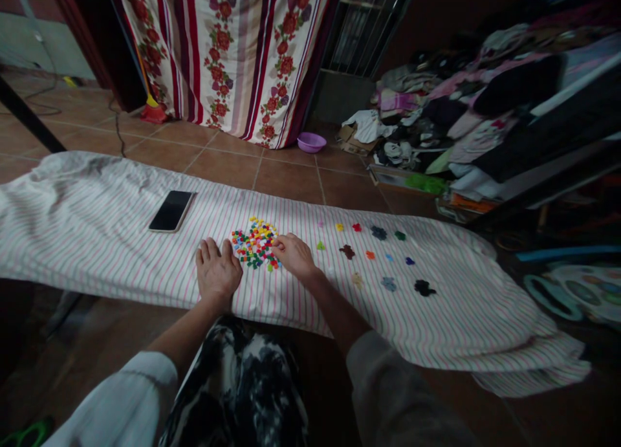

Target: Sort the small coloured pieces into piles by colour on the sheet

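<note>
A mixed pile of small colourful pieces lies on a striped cloth. My left hand rests flat on the cloth at the pile's lower left, fingers stretched out. At the pile's right edge, my right hand has its thumb and fingers pinched together; whatever is between them is too small to make out. To the right, pieces sit in small single-colour groups, among them yellow, red, dark grey, brown, orange, beige and black.
A phone lies on the cloth left of the pile. Beyond the cloth are a tiled floor, a purple basin, a floral curtain and a broom. Heaped clothes fill the right back.
</note>
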A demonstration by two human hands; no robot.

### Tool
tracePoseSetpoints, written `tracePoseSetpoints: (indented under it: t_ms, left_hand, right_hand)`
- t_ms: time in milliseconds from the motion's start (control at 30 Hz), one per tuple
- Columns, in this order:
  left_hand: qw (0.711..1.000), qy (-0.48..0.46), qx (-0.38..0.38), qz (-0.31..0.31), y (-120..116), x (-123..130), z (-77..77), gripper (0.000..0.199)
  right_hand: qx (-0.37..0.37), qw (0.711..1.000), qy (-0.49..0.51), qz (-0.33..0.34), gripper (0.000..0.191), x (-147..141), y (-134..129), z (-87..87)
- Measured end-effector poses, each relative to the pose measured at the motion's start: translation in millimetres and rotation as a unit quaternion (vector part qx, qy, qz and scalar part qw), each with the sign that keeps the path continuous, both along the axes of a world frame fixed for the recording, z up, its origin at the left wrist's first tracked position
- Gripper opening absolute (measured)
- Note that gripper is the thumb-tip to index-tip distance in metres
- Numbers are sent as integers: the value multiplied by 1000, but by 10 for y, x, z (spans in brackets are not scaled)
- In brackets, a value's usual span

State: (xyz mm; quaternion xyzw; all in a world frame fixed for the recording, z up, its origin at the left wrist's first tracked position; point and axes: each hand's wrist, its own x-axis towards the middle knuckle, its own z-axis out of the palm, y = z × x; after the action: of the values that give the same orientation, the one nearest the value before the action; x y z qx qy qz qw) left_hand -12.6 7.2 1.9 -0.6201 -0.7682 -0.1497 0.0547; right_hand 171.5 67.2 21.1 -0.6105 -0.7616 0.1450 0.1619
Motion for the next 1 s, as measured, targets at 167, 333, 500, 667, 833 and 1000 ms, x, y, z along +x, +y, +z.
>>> tracePoseSetpoints:
  t_ms: [167, 333, 500, 667, 833, 1000]
  left_hand:
    - [1000, 15, 7, -6, -7, 2, 22, 49]
    - [1000, 26, -2, 2, -14, 11, 30, 49]
    - [1000, 20, 7, -6, -16, 16, 37, 49]
    - [999, 45, 12, -6, -31, 20, 58, 48]
    - [999, 53, 7, -10, -42, 35, 90, 48]
    - [997, 75, -8, -2, -45, 49, 120, 46]
  right_hand:
    - [25, 989, 147, -1, 10, 63, -2, -35]
    - [-34, 931, 364, -26, 14, 188, 3, -103]
    - [-80, 869, 486, -42, 21, 361, -25, -127]
    - [-96, 848, 519, -50, 24, 513, -75, -126]
    - [-87, 846, 523, -50, 26, 644, -109, -123]
    - [-56, 851, 514, -87, 26, 891, -130, -118]
